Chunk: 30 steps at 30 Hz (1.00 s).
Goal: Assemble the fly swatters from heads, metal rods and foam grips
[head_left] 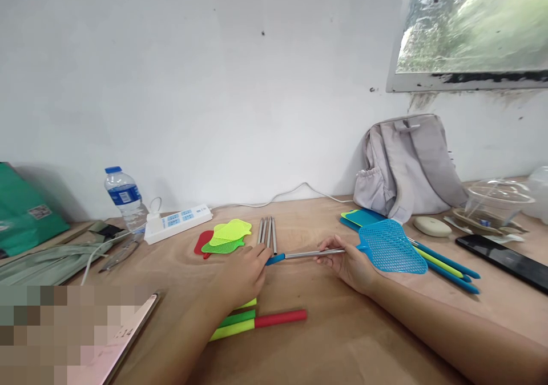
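A blue fly swatter (393, 247) with a metal rod lies across both hands, its mesh head to the right. My left hand (247, 272) is closed around the blue handle, most of which it hides. Around the rod close to the head, the fingers of my right hand (347, 264) are curled. Several loose metal rods (269, 235) lie just beyond my left hand. Beside them are yellow swatter heads (231, 232), a green head (221, 247) and a red head (202, 243). Nearer, partly behind my left forearm, lie a red handle (280, 317), a green handle (242, 317) and yellow handles (233, 331).
Blue and yellow swatters (449, 268) are piled at the right, near a black phone (505, 259), a beige case (432, 226) and a grey backpack (406, 168). At the left stand a power strip (180, 223) and a water bottle (124, 196); a tablet-like device (124, 339) lies nearer.
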Each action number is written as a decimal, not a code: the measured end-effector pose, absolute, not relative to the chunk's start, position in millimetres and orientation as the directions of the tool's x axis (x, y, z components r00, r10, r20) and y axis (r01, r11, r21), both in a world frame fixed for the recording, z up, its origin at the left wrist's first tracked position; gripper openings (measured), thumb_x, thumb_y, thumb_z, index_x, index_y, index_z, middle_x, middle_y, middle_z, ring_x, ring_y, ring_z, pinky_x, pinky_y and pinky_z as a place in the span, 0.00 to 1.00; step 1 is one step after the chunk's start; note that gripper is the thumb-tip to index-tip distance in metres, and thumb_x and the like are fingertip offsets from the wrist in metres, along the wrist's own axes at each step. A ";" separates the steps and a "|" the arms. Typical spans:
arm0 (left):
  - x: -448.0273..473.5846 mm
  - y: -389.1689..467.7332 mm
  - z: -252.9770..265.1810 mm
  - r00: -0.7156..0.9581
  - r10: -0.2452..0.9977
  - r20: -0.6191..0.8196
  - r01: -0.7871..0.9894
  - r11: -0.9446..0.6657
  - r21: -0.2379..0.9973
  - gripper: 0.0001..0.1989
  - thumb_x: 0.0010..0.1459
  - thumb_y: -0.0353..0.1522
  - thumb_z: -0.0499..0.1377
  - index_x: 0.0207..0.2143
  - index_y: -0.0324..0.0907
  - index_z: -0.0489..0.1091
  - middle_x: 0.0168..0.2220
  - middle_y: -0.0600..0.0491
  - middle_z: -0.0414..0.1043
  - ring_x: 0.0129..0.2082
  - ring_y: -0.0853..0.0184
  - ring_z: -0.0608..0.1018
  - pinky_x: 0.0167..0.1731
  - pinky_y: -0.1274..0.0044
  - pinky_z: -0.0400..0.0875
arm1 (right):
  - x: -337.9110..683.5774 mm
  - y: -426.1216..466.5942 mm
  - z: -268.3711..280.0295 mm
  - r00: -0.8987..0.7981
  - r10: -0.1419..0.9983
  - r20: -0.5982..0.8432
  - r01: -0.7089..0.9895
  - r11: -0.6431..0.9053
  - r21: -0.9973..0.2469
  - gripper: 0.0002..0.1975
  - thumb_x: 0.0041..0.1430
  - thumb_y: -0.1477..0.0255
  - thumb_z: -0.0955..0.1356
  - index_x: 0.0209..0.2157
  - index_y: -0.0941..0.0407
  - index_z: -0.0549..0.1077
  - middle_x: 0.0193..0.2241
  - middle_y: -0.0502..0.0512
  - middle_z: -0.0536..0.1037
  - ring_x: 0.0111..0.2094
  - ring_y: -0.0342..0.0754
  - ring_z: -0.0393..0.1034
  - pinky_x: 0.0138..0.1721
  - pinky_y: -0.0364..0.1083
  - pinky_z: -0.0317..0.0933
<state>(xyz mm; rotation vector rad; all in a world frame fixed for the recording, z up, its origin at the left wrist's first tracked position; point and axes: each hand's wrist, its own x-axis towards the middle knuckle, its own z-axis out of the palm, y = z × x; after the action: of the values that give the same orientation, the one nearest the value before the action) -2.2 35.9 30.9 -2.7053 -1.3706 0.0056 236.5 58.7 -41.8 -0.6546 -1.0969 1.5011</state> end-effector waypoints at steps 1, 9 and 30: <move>-2.4 36.3 30.0 0.596 0.801 0.051 0.801 -0.590 -0.100 0.12 0.54 0.25 0.46 0.39 0.41 0.63 0.41 0.48 0.67 0.38 0.60 0.71 0.38 0.68 0.64 | 236.5 58.7 -41.7 -0.231 0.960 0.161 -0.438 0.045 -0.898 0.17 0.51 0.56 0.64 0.23 0.55 0.72 0.27 0.52 0.71 0.31 0.47 0.68 0.39 0.49 0.60; -9.3 44.0 18.5 0.679 0.697 0.230 0.728 -0.680 -0.086 0.13 0.56 0.26 0.46 0.42 0.41 0.64 0.41 0.48 0.66 0.42 0.60 0.67 0.45 0.67 0.60 | 237.1 59.9 -40.2 -0.197 0.972 0.127 -0.464 0.022 -0.885 0.17 0.50 0.57 0.64 0.22 0.56 0.72 0.24 0.52 0.70 0.27 0.46 0.67 0.35 0.47 0.61; -0.2 32.1 25.8 0.683 0.676 0.276 0.662 -0.733 0.156 0.13 0.60 0.34 0.47 0.45 0.48 0.66 0.38 0.53 0.66 0.37 0.67 0.71 0.38 0.76 0.65 | 231.3 49.9 -39.3 -0.181 0.973 0.145 -0.511 0.033 -0.859 0.11 0.46 0.64 0.64 0.20 0.56 0.72 0.18 0.51 0.70 0.21 0.44 0.65 0.23 0.44 0.59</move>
<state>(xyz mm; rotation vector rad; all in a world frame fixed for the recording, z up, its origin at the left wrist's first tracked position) -0.2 32.1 25.8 -2.9225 -1.1623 -0.5067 231.3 49.9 -39.3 -0.6353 -0.9942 1.4970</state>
